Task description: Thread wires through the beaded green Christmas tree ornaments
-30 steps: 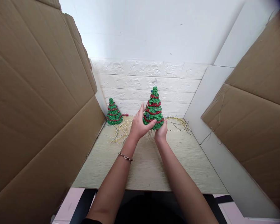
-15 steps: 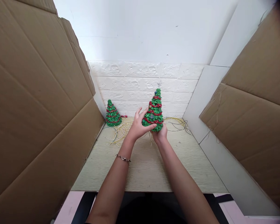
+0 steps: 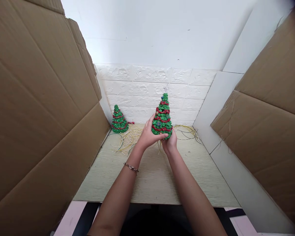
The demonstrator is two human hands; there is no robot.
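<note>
Cupping the tree [image 3: 164, 115] low, mid-frame, my right hand [image 3: 171, 142] seemingly bears weight while my half-curled left hand [image 3: 147, 134] steadies it.

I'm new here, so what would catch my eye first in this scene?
The star-topped Christmas tree, held near mid-view between the left hand and right hand. Next, a similar tree without a visible star, at the back left of the table, beside tangled yellow and white wires.
</note>
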